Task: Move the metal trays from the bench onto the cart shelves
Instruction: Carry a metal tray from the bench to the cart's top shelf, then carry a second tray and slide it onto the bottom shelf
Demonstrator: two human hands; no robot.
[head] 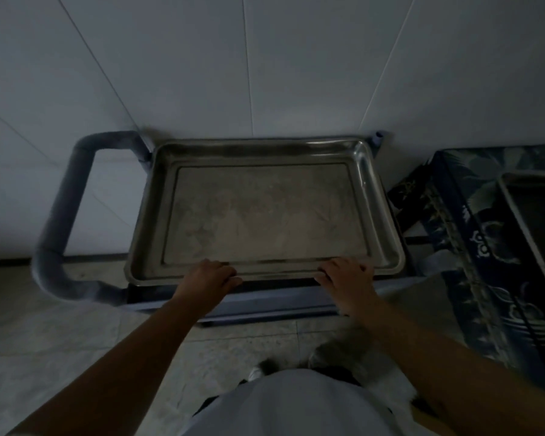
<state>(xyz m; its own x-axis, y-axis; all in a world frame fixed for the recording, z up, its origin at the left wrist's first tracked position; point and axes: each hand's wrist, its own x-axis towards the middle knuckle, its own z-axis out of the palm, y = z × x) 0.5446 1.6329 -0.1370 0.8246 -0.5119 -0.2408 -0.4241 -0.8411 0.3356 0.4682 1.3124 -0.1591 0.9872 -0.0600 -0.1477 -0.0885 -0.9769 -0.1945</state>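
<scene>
A large, empty rectangular metal tray (265,212) lies on the top shelf of a blue-grey cart (280,302). My left hand (210,276) grips the tray's near rim left of centre, fingers curled over the edge. On the same rim, further right, my right hand (346,278) holds on. A second metal tray (535,215) rests on the bench (472,247) at the right, partly cut off by the frame edge.
The cart's tubular handle (63,221) loops out to the left. A white panelled wall stands directly behind the cart. The bench, covered in blue patterned cloth, sits close to the cart's right side. Tiled floor and my feet lie below.
</scene>
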